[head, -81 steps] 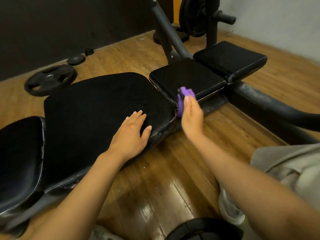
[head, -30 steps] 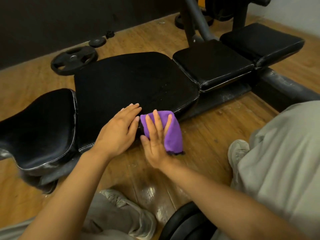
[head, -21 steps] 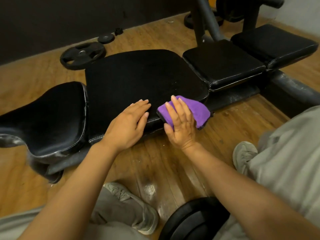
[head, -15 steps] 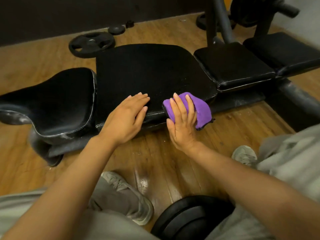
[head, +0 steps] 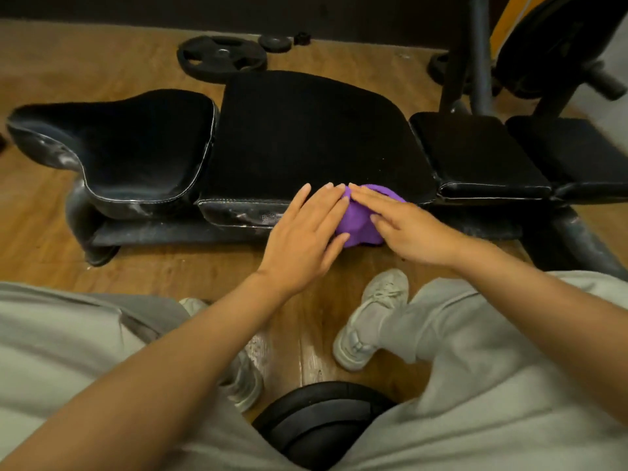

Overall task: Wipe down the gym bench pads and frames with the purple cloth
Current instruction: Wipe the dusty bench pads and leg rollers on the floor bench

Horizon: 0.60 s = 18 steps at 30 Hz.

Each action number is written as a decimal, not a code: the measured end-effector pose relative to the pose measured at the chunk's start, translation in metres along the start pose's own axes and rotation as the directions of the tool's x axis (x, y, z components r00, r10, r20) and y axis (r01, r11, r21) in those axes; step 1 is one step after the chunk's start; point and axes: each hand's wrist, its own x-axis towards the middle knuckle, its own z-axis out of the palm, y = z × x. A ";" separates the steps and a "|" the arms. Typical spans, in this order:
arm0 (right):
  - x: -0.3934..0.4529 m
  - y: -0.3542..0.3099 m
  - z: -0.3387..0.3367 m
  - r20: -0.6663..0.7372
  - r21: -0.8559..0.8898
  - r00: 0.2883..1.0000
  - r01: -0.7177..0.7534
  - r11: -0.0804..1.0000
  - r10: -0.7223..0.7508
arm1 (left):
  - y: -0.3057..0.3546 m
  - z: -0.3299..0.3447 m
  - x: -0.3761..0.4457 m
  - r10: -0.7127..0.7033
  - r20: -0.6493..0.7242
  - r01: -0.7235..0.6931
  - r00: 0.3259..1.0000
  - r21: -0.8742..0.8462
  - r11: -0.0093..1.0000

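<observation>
Both hands on the purple cloth (head: 356, 219) at the bench pad (head: 306, 137) front edge

Right hand (head: 407, 232) presses it with flat, straight fingers; left hand (head: 306, 243), fingers also extended, touches its left side.

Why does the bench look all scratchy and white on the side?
The front edge of the big pad and the curved seat pad show whitish scuffs or dust. Weight plates lie loose on the floor behind the bench.

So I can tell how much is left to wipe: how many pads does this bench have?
4, in a row: curved pad at left, big pad under the cloth, then two small pads at right. More may lie beyond the frame.
</observation>
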 end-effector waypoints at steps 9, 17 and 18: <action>0.023 0.037 -0.042 -0.174 0.691 0.944 -0.088 0.718 0.282 | 0.022 0.044 0.030 0.013 0.032 -0.024 0.999 0.376 0.926; 0.011 0.087 -0.005 -0.148 -0.173 0.964 0.193 0.966 -0.219 | -0.004 0.030 0.020 0.198 0.058 -0.202 0.979 0.453 0.868; 0.013 0.086 -0.004 -0.125 -0.249 0.959 0.218 0.944 -0.254 | -0.007 0.026 0.016 0.180 0.048 -0.181 0.983 0.460 0.869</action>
